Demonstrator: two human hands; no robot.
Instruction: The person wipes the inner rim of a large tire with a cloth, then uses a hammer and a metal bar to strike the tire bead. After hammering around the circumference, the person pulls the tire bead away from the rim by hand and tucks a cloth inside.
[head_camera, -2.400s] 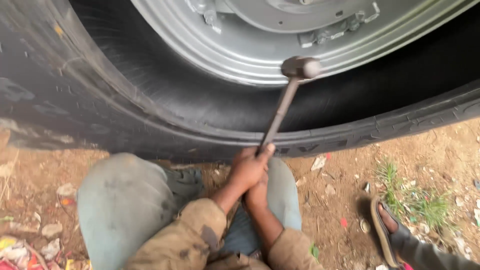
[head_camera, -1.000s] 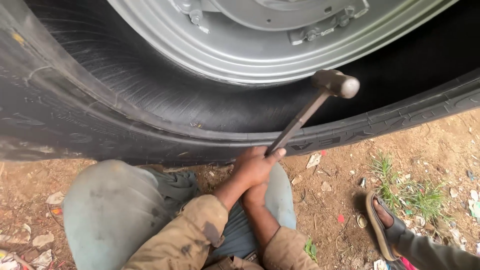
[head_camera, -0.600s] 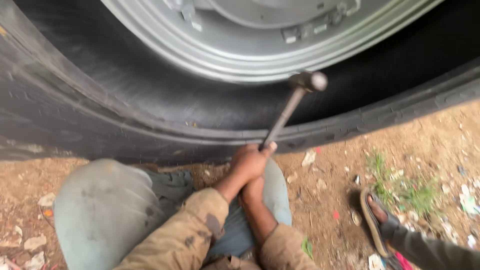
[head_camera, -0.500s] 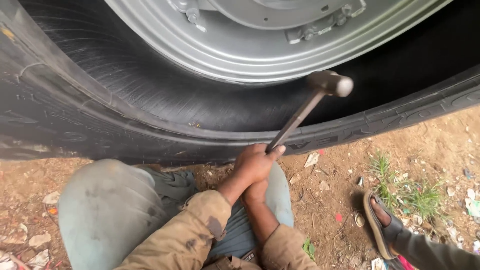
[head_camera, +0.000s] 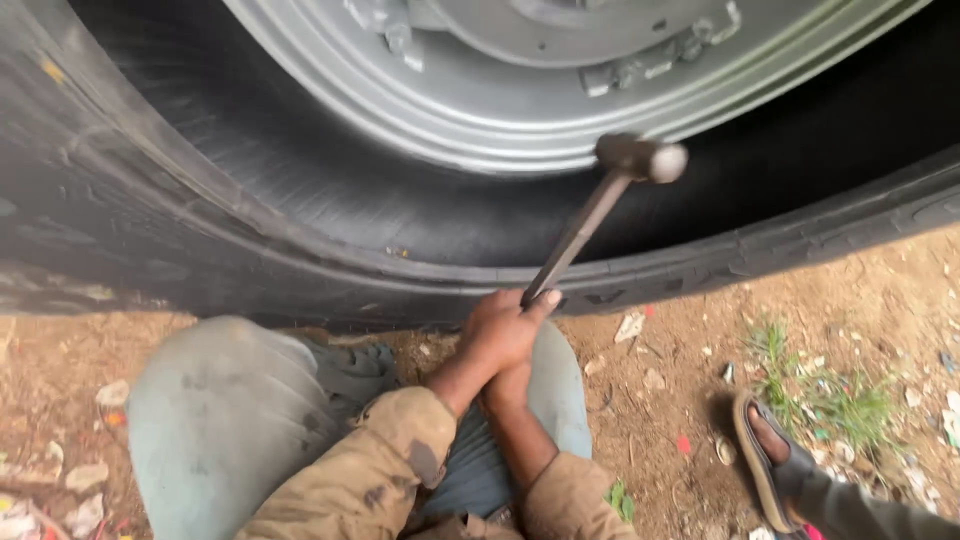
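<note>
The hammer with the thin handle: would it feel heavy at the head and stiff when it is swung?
Probably head-heavy: the hammer has a thick metal head on a slim shaft. Likely stiff, since the shaft looks straight. Both hands, left hand over right hand, grip the end, suggesting weight.

black tyre (head_camera: 300, 240), silver rim (head_camera: 500, 110), tan sleeves (head_camera: 390, 470)

An outdoor roadside tyre repair spot: a huge truck tyre (head_camera: 250, 230) on littered bare dirt ground (head_camera: 860, 300) with grass tufts (head_camera: 830, 395).

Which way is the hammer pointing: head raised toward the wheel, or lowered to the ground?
Raised. The hammer slants up from both hands, its head level with the metal rim above the tyre.
</note>
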